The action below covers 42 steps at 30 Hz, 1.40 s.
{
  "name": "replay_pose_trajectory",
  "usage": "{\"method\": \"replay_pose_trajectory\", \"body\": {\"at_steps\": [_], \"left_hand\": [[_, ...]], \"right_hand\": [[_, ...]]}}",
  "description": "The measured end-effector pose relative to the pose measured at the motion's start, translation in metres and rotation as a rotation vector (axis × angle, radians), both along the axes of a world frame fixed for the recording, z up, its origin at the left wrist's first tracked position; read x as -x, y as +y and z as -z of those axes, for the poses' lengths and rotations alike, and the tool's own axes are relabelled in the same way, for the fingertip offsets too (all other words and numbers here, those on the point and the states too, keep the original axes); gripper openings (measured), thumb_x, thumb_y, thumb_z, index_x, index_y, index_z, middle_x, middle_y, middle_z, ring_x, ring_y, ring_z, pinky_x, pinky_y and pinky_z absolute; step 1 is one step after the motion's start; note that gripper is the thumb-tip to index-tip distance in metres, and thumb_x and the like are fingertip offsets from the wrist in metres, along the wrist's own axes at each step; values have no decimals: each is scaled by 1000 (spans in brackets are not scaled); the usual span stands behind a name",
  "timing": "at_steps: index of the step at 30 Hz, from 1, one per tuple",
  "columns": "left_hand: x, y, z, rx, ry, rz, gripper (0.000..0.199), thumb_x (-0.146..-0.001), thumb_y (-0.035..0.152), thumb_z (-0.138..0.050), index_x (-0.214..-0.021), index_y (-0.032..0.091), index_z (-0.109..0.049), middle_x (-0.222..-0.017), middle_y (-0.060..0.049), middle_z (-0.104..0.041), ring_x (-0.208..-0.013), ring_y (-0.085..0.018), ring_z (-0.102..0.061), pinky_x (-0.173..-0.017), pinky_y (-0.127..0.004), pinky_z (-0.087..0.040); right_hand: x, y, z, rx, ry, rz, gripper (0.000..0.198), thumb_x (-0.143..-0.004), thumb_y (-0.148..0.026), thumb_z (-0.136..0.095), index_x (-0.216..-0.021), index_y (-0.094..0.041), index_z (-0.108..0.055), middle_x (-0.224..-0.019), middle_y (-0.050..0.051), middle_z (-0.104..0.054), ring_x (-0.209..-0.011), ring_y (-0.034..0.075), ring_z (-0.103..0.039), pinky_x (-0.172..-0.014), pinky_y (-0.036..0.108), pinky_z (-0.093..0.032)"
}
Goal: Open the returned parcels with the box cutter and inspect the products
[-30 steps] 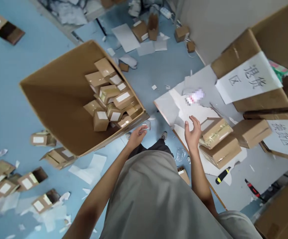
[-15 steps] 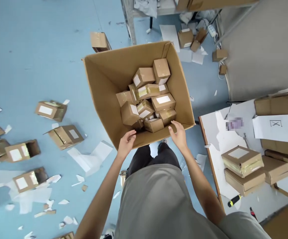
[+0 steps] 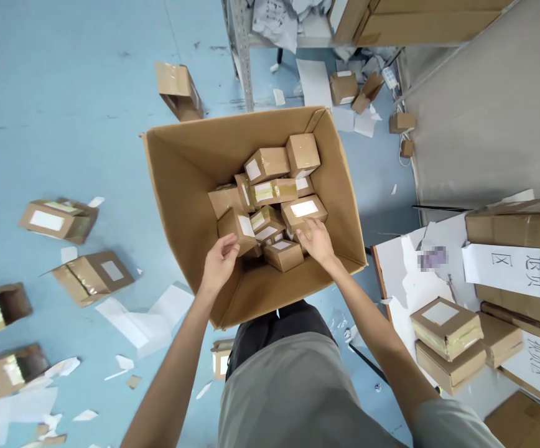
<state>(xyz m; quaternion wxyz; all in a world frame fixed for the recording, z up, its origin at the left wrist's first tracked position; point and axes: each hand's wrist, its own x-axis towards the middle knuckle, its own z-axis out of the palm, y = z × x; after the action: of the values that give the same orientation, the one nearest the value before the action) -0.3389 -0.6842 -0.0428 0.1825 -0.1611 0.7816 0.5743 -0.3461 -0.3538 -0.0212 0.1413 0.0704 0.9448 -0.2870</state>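
Observation:
A large open cardboard box (image 3: 181, 168) stands in front of my legs, its flaps not visible. Several small taped cardboard boxes are piled inside, mostly toward its right side; white labels show on many. My left hand (image 3: 221, 261) is over the inside of the large box, beside a small box (image 3: 236, 231) at the pile's left edge, fingers loosely curved and holding nothing. My right hand (image 3: 316, 241) reaches into the pile with fingers apart, at the lower edge of a labelled small box (image 3: 305, 211). Whether its fingertips touch that box I cannot tell.
Opened small boxes (image 3: 93, 277) and paper scraps (image 3: 148, 317) litter the blue floor on the left. A metal shelf (image 3: 242, 56) stands beyond the large box. To the right, a white table (image 3: 405, 274) bears stacked cartons (image 3: 447, 326) and paper signs.
Both hands have moved from the near rim to over the inside of the large box, the right one reaching the pile. The view has shifted, so the large box appears lower.

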Motion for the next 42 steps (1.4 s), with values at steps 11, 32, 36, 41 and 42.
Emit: {"method": "replay_pose_trajectory", "body": {"at_steps": [11, 32, 36, 41, 42], "left_hand": [[206, 148, 108, -59, 43, 116, 52, -94, 26, -81, -144, 18, -75, -155, -19, -75, -135, -36, -76, -123, -58, -59], [28, 155, 83, -56, -338, 27, 40, -92, 26, -83, -130, 18, -76, -141, -22, -81, -133, -35, -80, -121, -61, -60], [-14, 146, 45, -114, -353, 101, 50, -89, 31, -84, -135, 15, -75, -144, -27, -79, -136, -38, -79, -118, -61, -61], [-65, 141, -9, -444, -309, 391, 53, -76, 29, -84, -128, 19, -80, -140, -19, -83, -136, -37, -79, -126, -57, -57], [-74, 143, -19, -495, -300, 434, 56, -74, 28, -84, -129, 19, -80, -142, -18, -83, -136, -36, -79, -127, -56, -56]], "right_hand": [[219, 50, 99, -186, -116, 253, 128, -91, -61, -94, -187, -17, -22, -187, 34, -29, -171, 53, -35, -133, 73, -41], [33, 42, -25, 38, 213, 544, 108, -86, -44, -88, -180, -23, -38, -168, 25, -53, -162, 48, -49, -132, 69, -49], [-63, 37, -76, 69, 220, 636, 99, -83, -48, -92, -171, -22, -54, -161, 23, -64, -156, 44, -59, -131, 64, -54], [-177, 19, -126, 227, 311, 879, 93, -83, -60, -91, -162, -22, -62, -167, 22, -62, -150, 40, -65, -102, 51, -72], [-197, 16, -134, 244, 330, 945, 91, -83, -62, -90, -161, -22, -63, -167, 22, -62, -149, 39, -66, -97, 49, -74]]}}
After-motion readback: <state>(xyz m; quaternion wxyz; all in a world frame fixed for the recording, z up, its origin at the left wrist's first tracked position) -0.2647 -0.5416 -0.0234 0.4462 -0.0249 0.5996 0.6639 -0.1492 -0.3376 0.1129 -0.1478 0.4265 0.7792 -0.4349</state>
